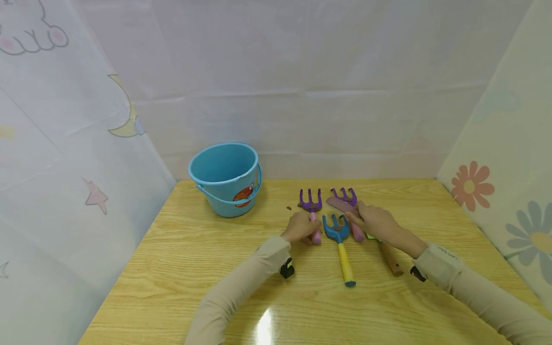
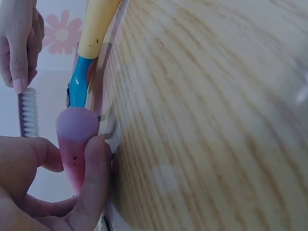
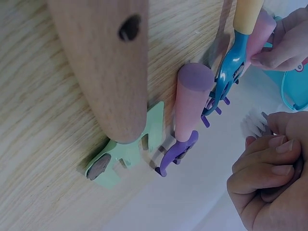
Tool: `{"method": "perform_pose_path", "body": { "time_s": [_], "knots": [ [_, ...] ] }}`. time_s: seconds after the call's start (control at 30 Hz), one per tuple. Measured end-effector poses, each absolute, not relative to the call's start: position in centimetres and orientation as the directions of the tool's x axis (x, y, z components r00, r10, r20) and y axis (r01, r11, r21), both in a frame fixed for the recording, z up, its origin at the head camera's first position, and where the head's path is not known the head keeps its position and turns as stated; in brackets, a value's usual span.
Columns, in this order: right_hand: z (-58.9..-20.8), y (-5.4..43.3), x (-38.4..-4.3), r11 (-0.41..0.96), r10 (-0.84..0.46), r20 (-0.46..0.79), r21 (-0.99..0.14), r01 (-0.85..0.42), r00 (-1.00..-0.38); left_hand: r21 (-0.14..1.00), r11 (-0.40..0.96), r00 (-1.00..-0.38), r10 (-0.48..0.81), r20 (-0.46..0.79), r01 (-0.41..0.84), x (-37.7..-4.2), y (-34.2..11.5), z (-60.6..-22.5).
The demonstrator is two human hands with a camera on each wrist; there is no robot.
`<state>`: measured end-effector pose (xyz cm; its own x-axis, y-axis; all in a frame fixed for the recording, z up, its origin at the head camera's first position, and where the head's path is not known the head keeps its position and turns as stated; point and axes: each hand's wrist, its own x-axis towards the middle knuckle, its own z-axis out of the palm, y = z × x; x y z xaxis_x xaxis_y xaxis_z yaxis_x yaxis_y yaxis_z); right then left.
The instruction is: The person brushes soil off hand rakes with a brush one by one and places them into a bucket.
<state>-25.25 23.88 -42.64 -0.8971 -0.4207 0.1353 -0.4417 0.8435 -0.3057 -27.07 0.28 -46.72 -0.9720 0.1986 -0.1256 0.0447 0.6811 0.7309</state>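
My left hand (image 1: 297,227) pinches the pink handle (image 2: 74,144) of a purple garden fork (image 1: 310,206), whose tines point to the back of the table. My right hand (image 1: 377,222) grips a brush (image 1: 340,204) with a pinkish back and white bristles (image 3: 252,123), held over a second purple fork (image 1: 350,199) with a pink handle. Between the hands lies a blue fork (image 1: 337,232) with a yellow handle. Under the right forearm is a light green fork (image 3: 139,151) with a wooden handle (image 1: 390,258). Brown bits cling to the forks' heads.
A light blue bucket (image 1: 224,184) with a lowered handle stands at the back left of the wooden table (image 1: 172,287). A small brown crumb (image 1: 289,208) lies near the left fork. Printed cloth walls (image 1: 302,120) enclose the table at the back and sides.
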Motion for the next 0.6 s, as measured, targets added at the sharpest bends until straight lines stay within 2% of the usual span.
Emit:
{"method": "perform_pose_path", "body": {
  "time_s": [0.4,0.6],
  "knots": [
    [-42.62,23.86,-25.33,0.839,-0.428,0.134,-0.308,-0.448,-0.894,0.640,0.767,-0.986,0.140,-0.094,0.048,-27.12,0.28,-46.97],
    [-42.66,23.85,-25.36,0.843,-0.425,0.140,-0.300,-0.447,-0.894,0.657,0.752,-0.983,0.161,-0.093,0.061,-26.93,0.07,-46.74]
  ]
}}
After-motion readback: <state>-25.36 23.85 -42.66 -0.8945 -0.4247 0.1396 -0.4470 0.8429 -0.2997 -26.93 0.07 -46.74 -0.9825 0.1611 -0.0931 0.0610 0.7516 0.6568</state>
